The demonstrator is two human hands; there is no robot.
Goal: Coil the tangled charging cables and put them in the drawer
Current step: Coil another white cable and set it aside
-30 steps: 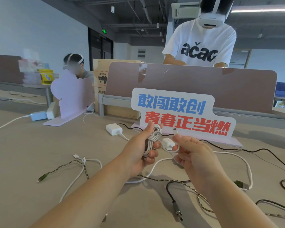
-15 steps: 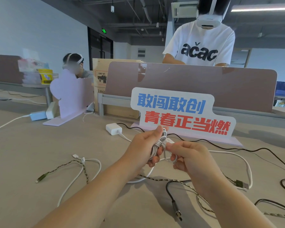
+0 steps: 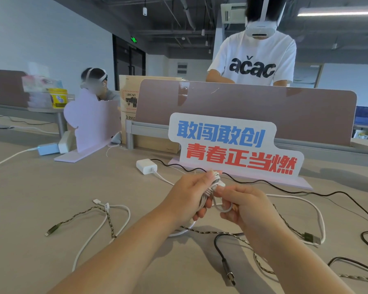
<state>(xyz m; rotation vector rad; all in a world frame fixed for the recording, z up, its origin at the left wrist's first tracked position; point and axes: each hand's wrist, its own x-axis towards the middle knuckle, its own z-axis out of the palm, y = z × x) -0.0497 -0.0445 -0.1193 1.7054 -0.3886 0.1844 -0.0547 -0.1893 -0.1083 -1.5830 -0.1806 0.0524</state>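
Two hands close together above a table (image 3: 51, 187), both holding a coiled white charging cable (image 3: 210, 192)
The left hand (image 3: 187, 200) grips the coil in curled fingers; the right hand (image 3: 244, 206) pinches its free end loop just beside it. On the table below lie a loose white cable (image 3: 106, 221), a braided cable (image 3: 79, 215) and a black cable (image 3: 219, 249), near a white charger (image 3: 146, 166) and a lettered sign (image 3: 232, 149)
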